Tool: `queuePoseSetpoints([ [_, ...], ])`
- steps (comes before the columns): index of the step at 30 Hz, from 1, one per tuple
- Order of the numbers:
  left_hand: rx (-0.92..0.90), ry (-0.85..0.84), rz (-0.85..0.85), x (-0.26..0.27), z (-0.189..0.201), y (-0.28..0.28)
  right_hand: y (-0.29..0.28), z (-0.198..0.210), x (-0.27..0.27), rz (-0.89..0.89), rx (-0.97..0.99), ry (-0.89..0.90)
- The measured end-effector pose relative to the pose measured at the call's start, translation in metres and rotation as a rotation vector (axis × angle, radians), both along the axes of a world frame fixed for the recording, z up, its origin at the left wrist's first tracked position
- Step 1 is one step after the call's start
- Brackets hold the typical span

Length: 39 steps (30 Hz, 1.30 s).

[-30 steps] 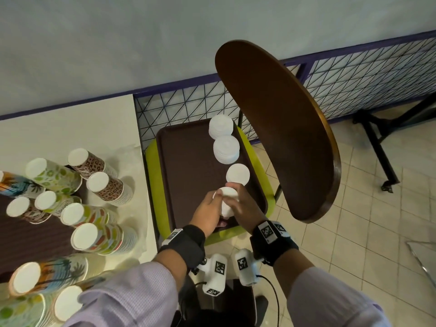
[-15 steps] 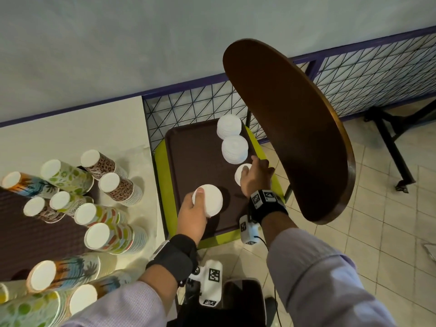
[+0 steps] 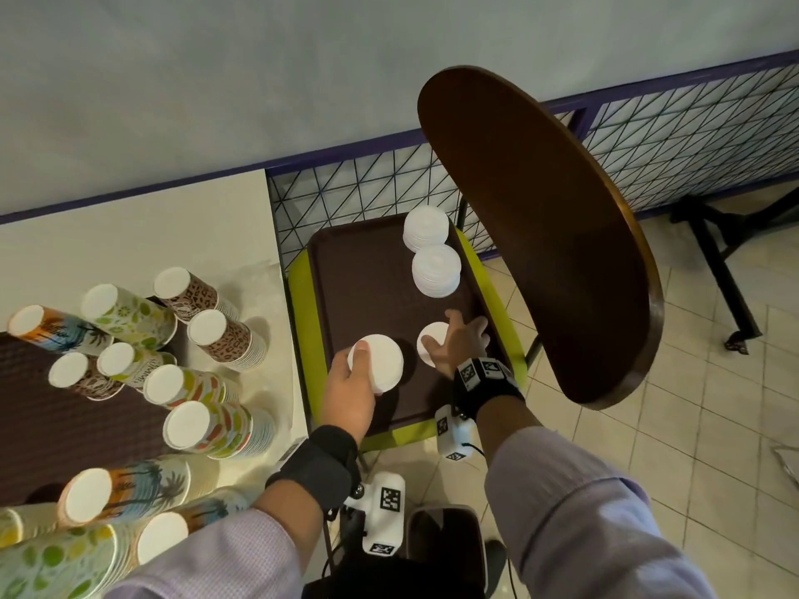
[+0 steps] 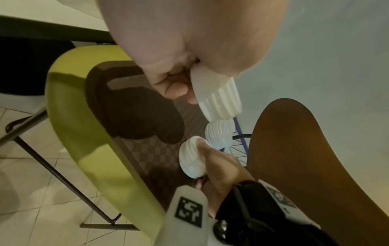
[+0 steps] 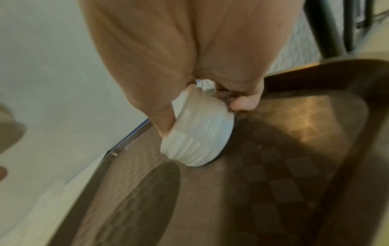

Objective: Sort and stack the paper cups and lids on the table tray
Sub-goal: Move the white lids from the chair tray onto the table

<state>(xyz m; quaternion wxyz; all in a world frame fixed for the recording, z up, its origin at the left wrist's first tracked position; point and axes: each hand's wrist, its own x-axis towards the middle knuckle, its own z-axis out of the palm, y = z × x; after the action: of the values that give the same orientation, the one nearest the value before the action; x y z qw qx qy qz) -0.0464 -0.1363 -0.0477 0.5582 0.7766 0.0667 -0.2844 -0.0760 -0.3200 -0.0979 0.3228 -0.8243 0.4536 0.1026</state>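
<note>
A brown tray (image 3: 363, 274) lies on a lime-green chair seat (image 3: 302, 304). Two stacks of white lids (image 3: 436, 270) stand along its far right side. My left hand (image 3: 352, 373) holds a short stack of white lids (image 3: 380, 361) above the tray's near left part, seen as the held lid stack (image 4: 219, 101) in the left wrist view. My right hand (image 3: 454, 343) grips another small lid stack (image 3: 432, 339) standing on the tray near its right rim, seen as the gripped stack (image 5: 197, 136) in the right wrist view. Patterned paper cup stacks (image 3: 207, 330) lie on the table to the left.
A dark wooden chair back (image 3: 540, 235) rises just right of the tray. The cream table (image 3: 129, 235) holds a second brown tray (image 3: 26, 417) under the cups. A wire mesh railing (image 3: 354, 183) runs behind. Tiled floor (image 3: 713, 382) lies to the right.
Both hands were together on one lid stack near the tray's front. They have parted: the left hand carries lids leftward, and the right hand has reached to the small stack by the right rim.
</note>
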Motion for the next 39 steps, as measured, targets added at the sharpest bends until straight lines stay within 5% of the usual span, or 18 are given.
queuePoseSetpoints([
  [7,-0.088,-0.031,0.029,-0.005,0.03,0.0,0.017,0.009,-0.021,0.115,0.143,-0.069],
  [18,-0.303,-0.228,-0.035,-0.032,0.135,0.064,0.098,0.143,-0.097,-0.339,0.523,-0.698],
  [32,-0.379,-0.337,-0.037,-0.12,0.24,0.257,0.225,0.289,-0.18,0.093,0.657,-0.917],
  [39,-0.234,-0.392,0.267,-0.101,0.237,0.394,0.334,0.303,-0.137,0.308,0.859,-0.811],
])
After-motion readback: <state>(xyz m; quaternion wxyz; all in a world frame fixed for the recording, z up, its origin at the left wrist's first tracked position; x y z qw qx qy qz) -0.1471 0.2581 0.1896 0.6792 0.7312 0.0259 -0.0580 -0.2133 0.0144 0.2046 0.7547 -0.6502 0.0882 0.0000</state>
